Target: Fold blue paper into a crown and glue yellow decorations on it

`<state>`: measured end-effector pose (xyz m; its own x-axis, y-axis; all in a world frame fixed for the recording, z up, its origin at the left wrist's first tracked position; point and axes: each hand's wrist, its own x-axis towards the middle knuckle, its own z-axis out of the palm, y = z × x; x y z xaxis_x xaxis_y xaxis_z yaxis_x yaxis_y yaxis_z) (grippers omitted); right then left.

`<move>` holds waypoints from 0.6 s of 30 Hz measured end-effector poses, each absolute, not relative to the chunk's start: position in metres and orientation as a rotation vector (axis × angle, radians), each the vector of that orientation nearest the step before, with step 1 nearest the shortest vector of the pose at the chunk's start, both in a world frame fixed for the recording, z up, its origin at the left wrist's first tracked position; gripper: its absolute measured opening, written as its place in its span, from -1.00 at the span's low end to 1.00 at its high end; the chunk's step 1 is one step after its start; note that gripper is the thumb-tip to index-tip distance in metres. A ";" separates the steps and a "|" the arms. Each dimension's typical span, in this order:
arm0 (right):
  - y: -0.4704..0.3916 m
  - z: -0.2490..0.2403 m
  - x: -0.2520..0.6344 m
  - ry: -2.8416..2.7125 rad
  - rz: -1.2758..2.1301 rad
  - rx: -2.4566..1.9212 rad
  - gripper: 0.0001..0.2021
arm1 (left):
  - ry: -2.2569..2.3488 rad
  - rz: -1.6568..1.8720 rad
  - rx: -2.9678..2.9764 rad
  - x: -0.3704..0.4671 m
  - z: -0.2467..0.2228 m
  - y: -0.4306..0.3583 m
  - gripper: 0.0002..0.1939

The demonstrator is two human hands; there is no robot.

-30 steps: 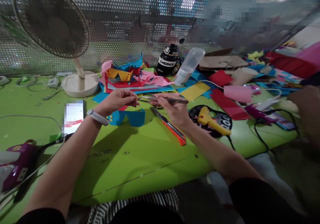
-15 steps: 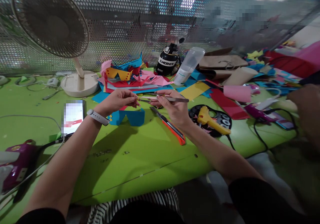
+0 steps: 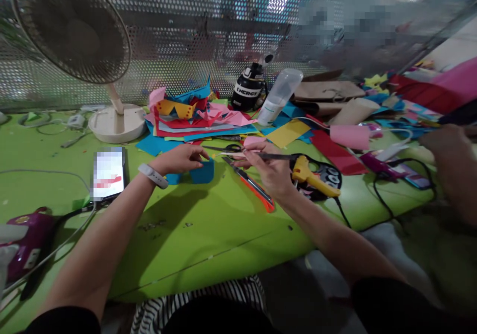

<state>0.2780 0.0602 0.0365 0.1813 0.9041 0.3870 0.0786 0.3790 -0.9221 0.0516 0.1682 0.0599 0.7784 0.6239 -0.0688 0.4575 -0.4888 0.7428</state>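
Note:
My right hand (image 3: pixel 266 167) is closed around slim metal tweezers (image 3: pixel 278 156), whose tips point left toward my other hand. A tiny yellow piece (image 3: pixel 213 155) shows at the tips. My left hand (image 3: pixel 181 159) hovers over or rests on blue paper glasses (image 3: pixel 202 172), its thumb and forefinger slightly apart with nothing visible between them. The hand covers the middle of the glasses, and I cannot tell whether it touches them. Dark-handled scissors (image 3: pixel 233 148) lie just behind the tweezers. An orange utility knife (image 3: pixel 257 190) is on the table below my right hand.
A yellow glue gun (image 3: pixel 313 177) rests on a black palette-shaped mat (image 3: pixel 331 170). Behind are stacked coloured paper cut-outs (image 3: pixel 201 120), a black bottle (image 3: pixel 248 88) and a clear bottle (image 3: pixel 279 98). A phone (image 3: pixel 108 172) and fan (image 3: pixel 117 120) stand left. Another person's hand (image 3: pixel 447 145) is right.
My left fingers have come away from the tweezer tips and moved down over the blue glasses. The tweezers have shifted slightly right, uncovering more of the scissors.

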 end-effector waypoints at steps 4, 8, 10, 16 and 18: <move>0.059 0.028 0.277 -1.247 0.787 -1.037 -0.68 | 0.784 0.361 2.130 0.048 0.062 0.170 -0.70; 0.061 0.027 0.276 -1.256 0.833 -1.034 -0.68 | 0.761 0.362 2.091 0.047 0.066 0.170 -0.73; 0.062 0.027 0.276 -1.274 0.832 -1.038 -0.67 | 0.744 0.368 2.073 0.048 0.065 0.169 -0.73; 0.062 0.029 0.278 -1.266 0.811 -1.039 -0.66 | 0.723 0.332 2.099 0.048 0.066 0.170 -0.68; 0.062 0.030 0.278 -1.265 0.824 -1.041 -0.66 | 0.733 0.287 2.137 0.048 0.067 0.170 -0.64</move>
<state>0.2780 0.0618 0.0296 0.1462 0.9271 0.3451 0.0594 0.3400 -0.9385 0.0478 0.1704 0.0670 0.8030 0.5938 -0.0497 0.4021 -0.4785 0.7806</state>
